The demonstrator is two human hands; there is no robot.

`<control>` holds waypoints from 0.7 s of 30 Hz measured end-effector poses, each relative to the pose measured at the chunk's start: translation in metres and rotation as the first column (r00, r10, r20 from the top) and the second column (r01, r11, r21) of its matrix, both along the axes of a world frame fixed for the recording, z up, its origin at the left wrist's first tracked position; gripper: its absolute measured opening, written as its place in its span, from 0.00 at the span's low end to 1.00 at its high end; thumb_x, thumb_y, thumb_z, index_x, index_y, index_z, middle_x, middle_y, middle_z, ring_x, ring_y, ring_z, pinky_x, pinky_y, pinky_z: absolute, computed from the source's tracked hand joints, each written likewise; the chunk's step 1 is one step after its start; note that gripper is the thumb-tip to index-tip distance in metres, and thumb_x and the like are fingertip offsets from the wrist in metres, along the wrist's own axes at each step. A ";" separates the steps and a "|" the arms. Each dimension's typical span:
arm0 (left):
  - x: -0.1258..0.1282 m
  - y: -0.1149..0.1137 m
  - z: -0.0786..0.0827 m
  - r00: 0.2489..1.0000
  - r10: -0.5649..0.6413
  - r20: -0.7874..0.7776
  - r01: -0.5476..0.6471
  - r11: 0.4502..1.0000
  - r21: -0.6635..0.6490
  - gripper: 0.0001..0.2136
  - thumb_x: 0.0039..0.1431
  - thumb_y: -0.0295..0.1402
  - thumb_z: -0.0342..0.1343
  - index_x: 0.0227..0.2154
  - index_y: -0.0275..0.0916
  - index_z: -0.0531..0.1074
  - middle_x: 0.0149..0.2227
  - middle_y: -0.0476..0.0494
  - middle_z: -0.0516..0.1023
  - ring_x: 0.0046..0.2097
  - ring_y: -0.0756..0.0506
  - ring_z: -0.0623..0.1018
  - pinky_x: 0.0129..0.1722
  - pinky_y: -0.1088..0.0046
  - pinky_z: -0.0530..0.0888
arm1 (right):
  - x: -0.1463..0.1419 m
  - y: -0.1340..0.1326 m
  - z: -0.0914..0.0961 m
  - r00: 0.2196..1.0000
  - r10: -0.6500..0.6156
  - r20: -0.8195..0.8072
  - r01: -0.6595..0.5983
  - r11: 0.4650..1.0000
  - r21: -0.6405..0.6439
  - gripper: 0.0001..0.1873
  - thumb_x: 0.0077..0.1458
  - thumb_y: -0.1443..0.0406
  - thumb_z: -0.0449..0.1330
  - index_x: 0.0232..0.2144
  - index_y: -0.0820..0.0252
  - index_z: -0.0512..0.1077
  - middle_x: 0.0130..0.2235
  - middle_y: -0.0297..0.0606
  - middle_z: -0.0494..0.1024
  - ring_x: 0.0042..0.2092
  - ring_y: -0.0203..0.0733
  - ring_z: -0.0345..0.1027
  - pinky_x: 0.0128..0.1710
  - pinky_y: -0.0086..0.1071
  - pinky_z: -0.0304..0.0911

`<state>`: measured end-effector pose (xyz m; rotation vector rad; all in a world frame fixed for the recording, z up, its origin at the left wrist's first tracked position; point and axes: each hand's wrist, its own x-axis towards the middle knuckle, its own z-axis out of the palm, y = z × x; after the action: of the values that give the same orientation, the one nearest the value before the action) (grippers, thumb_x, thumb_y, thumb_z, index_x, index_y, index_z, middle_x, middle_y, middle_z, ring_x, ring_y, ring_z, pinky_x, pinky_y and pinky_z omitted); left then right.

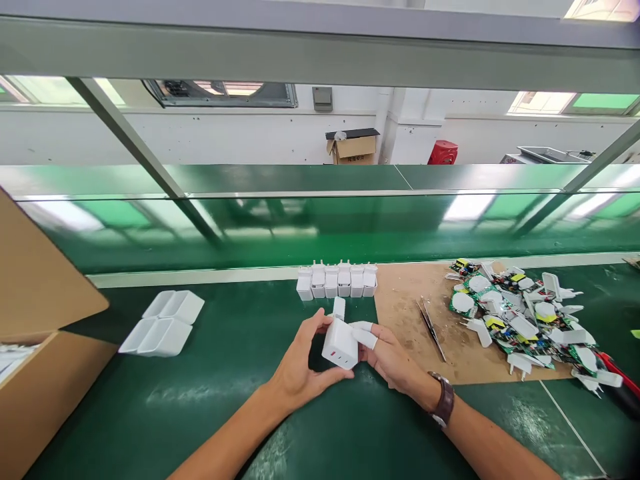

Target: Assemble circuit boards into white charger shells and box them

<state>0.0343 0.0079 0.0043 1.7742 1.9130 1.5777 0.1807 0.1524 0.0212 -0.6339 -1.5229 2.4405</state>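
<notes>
A white charger housing (341, 345) with port slots in its near face is held above the green bench between my two hands. My left hand (299, 363) grips it from the left, thumb along the lower edge and fingers at the upper side. My right hand (390, 360) holds the opposite side, with white finger cots on two fingers and a watch at the wrist. A small white part (339, 307) sticks up at the far end of the housing; I cannot tell whether it is joined. Beyond stands a row of white charger housings (344, 281).
Brown cardboard (407, 320) at right bears tweezers (432, 329) and a heap of circuit boards with white plug pieces (525, 320). Red-handled pliers (617, 373) lie at the far right. White trays (163, 325) and an open carton (60, 380) are at left. Metal posts frame the bench.
</notes>
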 end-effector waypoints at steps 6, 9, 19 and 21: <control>0.007 0.001 0.007 0.997 0.068 -0.049 -0.067 0.998 0.020 0.49 0.55 0.40 0.72 0.72 0.50 0.48 0.50 0.41 0.78 0.46 0.39 0.81 0.48 0.54 0.82 | 0.000 -0.007 0.011 0.990 0.136 -0.021 -0.136 0.991 -0.014 0.30 0.54 0.38 0.64 0.41 0.56 0.77 0.33 0.38 0.82 0.33 0.47 0.77 0.35 0.42 0.74; 0.008 0.001 0.008 0.995 0.080 -0.065 -0.081 0.997 -0.007 0.48 0.55 0.41 0.72 0.72 0.49 0.49 0.50 0.41 0.77 0.45 0.40 0.82 0.48 0.57 0.82 | 0.000 -0.009 0.012 0.985 0.174 0.013 -0.174 0.984 0.031 0.29 0.59 0.38 0.60 0.41 0.55 0.77 0.31 0.37 0.82 0.31 0.48 0.77 0.35 0.44 0.75; -0.002 -0.001 0.007 0.999 0.020 0.031 -0.017 0.996 -0.092 0.47 0.60 0.52 0.65 0.74 0.48 0.46 0.58 0.34 0.77 0.58 0.34 0.79 0.56 0.50 0.78 | 0.008 0.002 0.003 0.994 -0.105 -0.025 0.101 0.813 0.574 0.19 0.64 0.49 0.61 0.48 0.55 0.74 0.41 0.40 0.80 0.41 0.47 0.75 0.45 0.43 0.75; -0.006 0.001 0.008 0.998 0.021 0.053 -0.016 0.995 -0.099 0.34 0.69 0.42 0.59 0.72 0.49 0.52 0.59 0.36 0.78 0.59 0.37 0.79 0.58 0.53 0.78 | 0.013 0.003 0.003 0.983 -0.164 -0.081 0.165 0.605 0.779 0.18 0.64 0.56 0.62 0.53 0.54 0.71 0.42 0.41 0.78 0.43 0.47 0.74 0.48 0.45 0.74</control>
<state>0.0278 0.0085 0.0127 1.6630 1.9524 1.4926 0.1935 0.1552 0.0238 -0.5313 -2.1694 1.3734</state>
